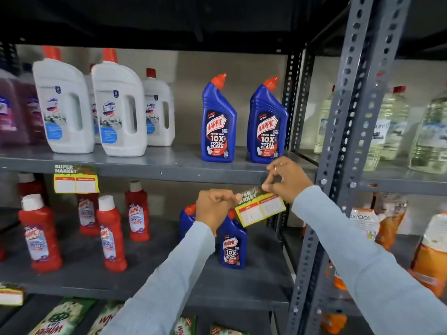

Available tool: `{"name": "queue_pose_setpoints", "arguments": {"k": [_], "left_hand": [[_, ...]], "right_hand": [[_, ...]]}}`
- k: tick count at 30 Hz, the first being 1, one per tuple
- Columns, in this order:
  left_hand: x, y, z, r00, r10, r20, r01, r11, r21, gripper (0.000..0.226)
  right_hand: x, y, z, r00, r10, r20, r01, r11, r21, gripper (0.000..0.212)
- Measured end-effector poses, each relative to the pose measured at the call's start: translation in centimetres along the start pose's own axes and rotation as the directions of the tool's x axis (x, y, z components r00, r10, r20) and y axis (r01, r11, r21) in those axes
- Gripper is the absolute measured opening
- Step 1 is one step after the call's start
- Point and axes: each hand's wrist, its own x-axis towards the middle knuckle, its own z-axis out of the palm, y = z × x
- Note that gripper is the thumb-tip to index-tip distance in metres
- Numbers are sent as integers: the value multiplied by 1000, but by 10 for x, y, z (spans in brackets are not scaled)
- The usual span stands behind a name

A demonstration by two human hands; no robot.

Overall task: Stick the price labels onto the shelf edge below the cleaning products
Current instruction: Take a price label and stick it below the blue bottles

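A grey slotted-steel shelving rack (348, 131) fills the view, and its upper shelf edge (183, 170) is the surface meant to take the labels. On that shelf, white Domex bottles (118, 110) are stood to the left and two blue Harpic bottles (219, 122) to the right, faces turned outward so that a label below can be matched to each product. Red Harpic bottles (40, 235) are ranged on the shelf beneath, with a further blue Harpic bottle (232, 245) just behind the forearms.

One price label (76, 180) is already fixed to the shelf edge under the Domex bottles, hanging down from its green header. A second price label (260, 207) is held tilted just below the shelf edge, under the right-hand blue Harpic bottle (267, 124), and is not yet pressed on.

The left hand (214, 206) is closed in a pinch on the label's left top corner, apparently to steady it. The right hand (286, 181) is pinched on the green top strip close against the shelf edge; whether backing is being peeled or the strip is being lined up cannot be told. The label is judged to be kept slanted so that only its top strip meets the steel first.
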Motion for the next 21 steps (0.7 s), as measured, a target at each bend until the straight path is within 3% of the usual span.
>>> {"name": "queue_pose_setpoints", "arguments": {"k": [2,4,6,10,15,21], "left_hand": [[-6,-10,-1,992,126,13,-124,949,289,12],[-9,-16,-3,967,255,-4,-206,790,577,14],[-9,-14,-3,918,397,19,-296,651,699,18],[-3,-2,-7,859,491,147,-423,517,744,23],[13,26,-14,819,522,240,-516,485,706,22],[35,57,-8,888,370,271,-448,571,688,28]], "right_hand": [[-10,6,6,999,-37,16,38,996,-86,3],[-20,11,12,998,-68,-7,64,969,-237,5],[-28,15,18,995,-89,-42,65,915,-397,13],[-32,15,26,996,-71,-57,28,836,-549,27],[-20,9,15,995,19,-97,-63,880,-470,25],[-6,2,3,982,129,-139,-168,933,-319,22]]}}
